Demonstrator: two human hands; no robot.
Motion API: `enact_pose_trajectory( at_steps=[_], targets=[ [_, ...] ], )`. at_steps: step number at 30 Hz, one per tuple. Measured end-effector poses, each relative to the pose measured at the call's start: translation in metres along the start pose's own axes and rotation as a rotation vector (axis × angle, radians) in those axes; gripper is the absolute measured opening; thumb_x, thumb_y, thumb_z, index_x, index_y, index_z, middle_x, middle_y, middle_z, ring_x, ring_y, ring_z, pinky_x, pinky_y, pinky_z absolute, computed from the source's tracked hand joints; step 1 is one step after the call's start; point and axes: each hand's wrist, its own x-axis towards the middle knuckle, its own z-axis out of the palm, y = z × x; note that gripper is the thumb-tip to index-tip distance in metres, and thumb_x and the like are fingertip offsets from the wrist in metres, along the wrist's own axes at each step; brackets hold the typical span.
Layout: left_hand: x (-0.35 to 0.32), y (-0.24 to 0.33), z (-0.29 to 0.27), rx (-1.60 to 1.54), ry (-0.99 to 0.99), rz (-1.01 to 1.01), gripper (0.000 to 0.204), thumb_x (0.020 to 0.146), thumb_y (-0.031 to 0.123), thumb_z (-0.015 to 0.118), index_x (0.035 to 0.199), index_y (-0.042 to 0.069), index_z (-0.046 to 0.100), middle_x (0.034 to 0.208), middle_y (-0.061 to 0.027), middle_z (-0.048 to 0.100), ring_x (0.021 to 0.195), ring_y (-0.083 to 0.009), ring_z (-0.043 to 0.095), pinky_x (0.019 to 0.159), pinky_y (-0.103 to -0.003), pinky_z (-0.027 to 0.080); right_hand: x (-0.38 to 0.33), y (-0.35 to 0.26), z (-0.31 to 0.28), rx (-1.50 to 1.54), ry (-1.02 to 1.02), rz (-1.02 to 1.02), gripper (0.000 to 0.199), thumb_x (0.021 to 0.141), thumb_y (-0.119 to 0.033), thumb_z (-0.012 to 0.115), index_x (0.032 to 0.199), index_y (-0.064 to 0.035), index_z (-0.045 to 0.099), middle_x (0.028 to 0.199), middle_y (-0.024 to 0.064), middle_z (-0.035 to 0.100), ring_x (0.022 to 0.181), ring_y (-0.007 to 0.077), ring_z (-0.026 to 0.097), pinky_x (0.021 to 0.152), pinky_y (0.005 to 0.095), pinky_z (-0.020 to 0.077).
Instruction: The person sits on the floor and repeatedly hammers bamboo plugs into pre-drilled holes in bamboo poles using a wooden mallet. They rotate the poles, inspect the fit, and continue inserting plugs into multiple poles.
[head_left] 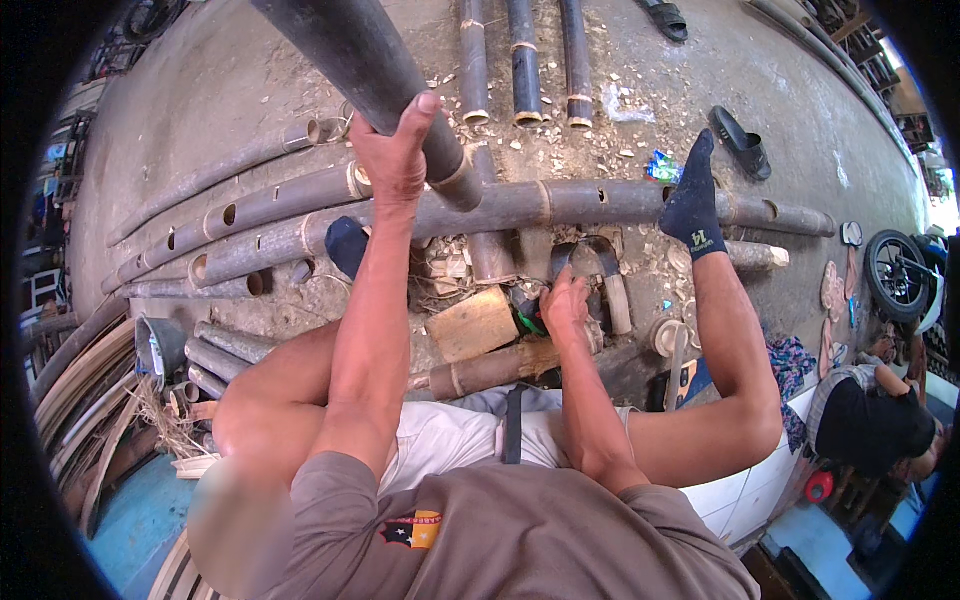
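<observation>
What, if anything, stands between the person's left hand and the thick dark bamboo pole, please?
Nothing visible does: the left hand grips the thick dark bamboo pole directly, bare skin against its surface, a little above its lower end.

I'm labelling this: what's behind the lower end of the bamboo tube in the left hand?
Beyond the tube, parts of a long pole and a shorter bamboo piece show; anything directly behind is covered.
</observation>
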Motion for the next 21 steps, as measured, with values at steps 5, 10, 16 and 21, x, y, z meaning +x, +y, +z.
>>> enact_pose_trajectory(
  at_steps=[5,10,16,21],
  targets=[
    [-0.013,-0.031,0.020,-0.118,-0.060,-0.028,0.050,0.080,0.028,0.091,0.113,0.000,0.065,0.100,-0.0081,0.074,0.088,-0.0155,0.071,0.081,-0.032,0.057,0.005,-0.015,-0.043,0.188,-0.268,0.105,0.053,0.094,-0.032,0.060,0.132,0.0054,0.056,0.116,0.0349,0.067,0.115,0.0488,0.064,0.101,0.0534,0.0501],
    [-0.027,-0.040,0.043,-0.028,-0.149,-0.098,0.057,0.077,0.032,0.093,0.115,0.000,0.065,0.102,-0.0085,0.075,0.090,-0.0167,0.071,0.083,-0.035,0.057,-0.010,-0.017,-0.050,0.596,-0.159,0.023,0.050,0.097,-0.033,0.051,0.128,0.0057,0.057,0.107,0.0330,0.069,0.105,0.0513,0.066,0.096,0.0537,0.0475],
    [-0.033,-0.038,0.055,0.060,-0.204,-0.099,0.056,0.077,0.031,0.092,0.114,-0.001,0.065,0.101,-0.0093,0.075,0.089,-0.0170,0.071,0.083,-0.036,0.058,-0.007,-0.027,-0.062,0.767,-0.280,0.080,0.044,0.101,-0.033,0.049,0.124,0.0045,0.057,0.099,0.0353,0.066,0.097,0.0526,0.064,0.088,0.0562,0.0470],
    [-0.035,-0.039,0.060,0.098,-0.190,-0.105,0.056,0.077,0.030,0.091,0.115,-0.002,0.065,0.100,-0.0103,0.076,0.090,-0.0173,0.072,0.084,-0.036,0.058,-0.008,-0.040,-0.073,0.742,-0.230,0.014,0.040,0.104,-0.032,0.050,0.116,0.0049,0.057,0.096,0.0351,0.066,0.097,0.0552,0.063,0.084,0.0588,0.0462]
  ],
)
